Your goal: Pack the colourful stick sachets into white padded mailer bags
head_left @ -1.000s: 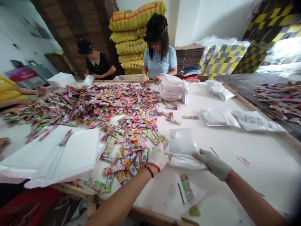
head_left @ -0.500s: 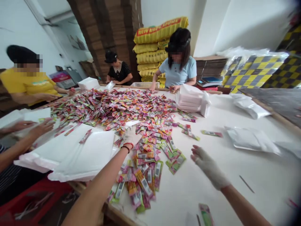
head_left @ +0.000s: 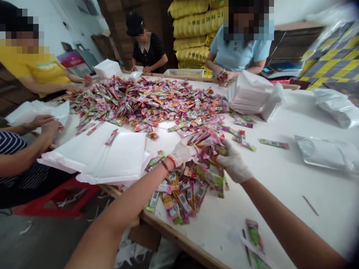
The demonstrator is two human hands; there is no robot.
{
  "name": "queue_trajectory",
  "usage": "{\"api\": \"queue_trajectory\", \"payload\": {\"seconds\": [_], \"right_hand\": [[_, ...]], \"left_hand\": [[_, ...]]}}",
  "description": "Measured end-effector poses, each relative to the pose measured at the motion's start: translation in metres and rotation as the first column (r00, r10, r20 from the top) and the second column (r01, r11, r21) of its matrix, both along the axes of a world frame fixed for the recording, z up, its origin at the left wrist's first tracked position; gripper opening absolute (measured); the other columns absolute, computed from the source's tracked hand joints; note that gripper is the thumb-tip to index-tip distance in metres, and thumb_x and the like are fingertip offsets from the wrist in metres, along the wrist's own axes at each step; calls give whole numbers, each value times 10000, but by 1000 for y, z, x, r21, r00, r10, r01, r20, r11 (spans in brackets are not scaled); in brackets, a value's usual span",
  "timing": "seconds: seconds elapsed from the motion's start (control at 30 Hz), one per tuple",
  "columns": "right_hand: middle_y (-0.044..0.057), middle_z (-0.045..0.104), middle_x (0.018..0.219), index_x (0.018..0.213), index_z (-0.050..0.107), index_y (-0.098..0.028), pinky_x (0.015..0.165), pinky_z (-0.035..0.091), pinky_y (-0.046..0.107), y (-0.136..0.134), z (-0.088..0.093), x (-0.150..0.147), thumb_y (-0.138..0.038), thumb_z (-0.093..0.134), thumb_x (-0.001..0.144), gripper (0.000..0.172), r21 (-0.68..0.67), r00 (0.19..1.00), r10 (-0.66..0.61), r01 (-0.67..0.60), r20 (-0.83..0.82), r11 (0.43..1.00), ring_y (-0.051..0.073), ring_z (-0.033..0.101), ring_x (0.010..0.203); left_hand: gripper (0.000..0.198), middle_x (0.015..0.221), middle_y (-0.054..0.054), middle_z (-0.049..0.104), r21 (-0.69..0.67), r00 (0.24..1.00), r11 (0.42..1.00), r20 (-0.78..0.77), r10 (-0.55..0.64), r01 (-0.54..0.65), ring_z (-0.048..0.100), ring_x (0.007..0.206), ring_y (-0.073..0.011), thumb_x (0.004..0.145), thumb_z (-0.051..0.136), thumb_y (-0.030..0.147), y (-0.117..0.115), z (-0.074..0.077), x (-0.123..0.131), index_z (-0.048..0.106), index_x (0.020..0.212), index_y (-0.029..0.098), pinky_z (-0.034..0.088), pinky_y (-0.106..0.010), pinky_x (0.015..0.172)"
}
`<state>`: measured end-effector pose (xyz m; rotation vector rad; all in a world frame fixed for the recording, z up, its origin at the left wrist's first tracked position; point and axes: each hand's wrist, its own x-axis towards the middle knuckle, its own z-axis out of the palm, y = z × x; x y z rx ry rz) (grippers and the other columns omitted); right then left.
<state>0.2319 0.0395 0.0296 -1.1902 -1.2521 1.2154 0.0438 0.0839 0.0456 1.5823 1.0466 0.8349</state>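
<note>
Small printed packets (head_left: 185, 203), pink, green and orange, lie heaped near the table's front corner. My left hand (head_left: 183, 152), in a whitish glove with its fingertips partly covered, touches the heap from the left. My right hand (head_left: 235, 161), gloved too, presses against the heap's right side with thumb and fingers apart. Between the two hands a cluster of packets (head_left: 206, 139) is bunched up. Left of my left forearm lies a stack of flat white pouches (head_left: 120, 155) with a few packets on top.
A large pile of packets (head_left: 140, 97) covers the table's middle. Filled white bags (head_left: 322, 153) and a white pouch stack (head_left: 249, 93) stand right. Several co-workers sit around, one in a blue shirt (head_left: 241, 48). A red stool (head_left: 58, 198) stands at lower left.
My right hand has moved left from bare tabletop to the packets. My left hand has pulled nearer, and packets are bunched between both. The view has tilted down and shifted left.
</note>
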Motion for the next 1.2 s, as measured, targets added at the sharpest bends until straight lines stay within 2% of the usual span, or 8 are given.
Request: {"api": "queue_trajectory", "payload": {"seconds": [0.1, 0.27, 0.37, 0.5, 0.63, 0.77, 0.93, 1.2], "right_hand": [[71, 542, 1249, 1324, 406, -286, 881, 488, 391, -54, -5, 50, -359, 659, 736, 644, -22, 972, 55, -51, 230, 998, 250, 540, 1102], [181, 339, 1440, 1469, 158, -216, 1012, 348, 543, -144, -68, 49, -307, 734, 602, 1045, 29, 712, -46, 36, 701, 999, 377, 334, 1304], [180, 422, 1377, 1353, 415, -202, 1015, 328, 549, -143, -84, 7, -250, 661, 676, 722, 206, 674, -131, -33, 727, 978, 366, 366, 1274], [85, 645, 956, 1137, 539, -174, 848, 487, 415, -87, -60, -2, -287, 608, 740, 418, 226, 868, -184, 86, 461, 970, 246, 595, 928], [77, 611, 1102, 1182, 541, -195, 909, 449, 386, -76, -16, 56, -312, 571, 755, 444, 197, 822, -219, 133, 525, 971, 233, 579, 987], [109, 469, 1348, 1237, 543, -221, 960, 409, 415, -133, 5, 111, -394, 626, 719, 553, 167, 574, -223, 148, 788, 975, 300, 508, 1145], [48, 688, 870, 900, 644, -234, 697, 478, 325, -189, -11, 114, -378, 460, 846, 240, -181, 588, 15, 225, 809, 957, 225, 629, 789], [59, 575, 735, 662, 534, -199, 606, 377, 289, -190, -46, 77, -153, 455, 739, 120, -236, 391, 170, 127, 905, 963, 167, 524, 631]], "left_hand": [[742, 1228, -110, 573, 157, 904, 968, -410, -119, 198, 544, 1078, -272, 615, 722, 489, -52, 6, -55, 515, 1265, 197, 422, -398, 948], [964, 1394, -219, 385, 186, 480, 975, -871, 106, 122, 280, 1308, -445, 560, 668, 628, -133, -46, -82, 395, 1364, 170, 247, -613, 1017], [866, 1321, -198, 456, 269, 550, 941, -827, 115, 207, 367, 1248, -411, 561, 682, 562, -136, -69, -44, 464, 1292, 152, 245, -572, 1044], [746, 1295, -104, 509, 308, 758, 894, -650, -52, 325, 481, 1171, -233, 668, 581, 240, -93, -47, 3, 354, 1376, 179, 363, -346, 1028], [848, 1373, -124, 438, 288, 615, 815, -781, -105, 504, 371, 1278, -306, 619, 632, 214, -74, 4, -1, 317, 1407, 200, 229, -447, 1098], [907, 1454, -155, 318, 344, 483, 830, -869, 104, 440, 141, 1365, -424, 571, 740, 334, -100, 27, -32, 348, 1381, 222, 93, -596, 1086], [289, 1132, -67, 566, 337, 593, 805, -805, -23, 489, 509, 1077, -217, 795, 478, 166, -133, 8, -43, 586, 1056, 228, 418, -337, 936], [148, 941, -65, 560, 113, 311, 630, -926, -214, 769, 514, 865, -224, 776, 494, 152, -148, -33, -15, 580, 884, 203, 448, -365, 741]]}}
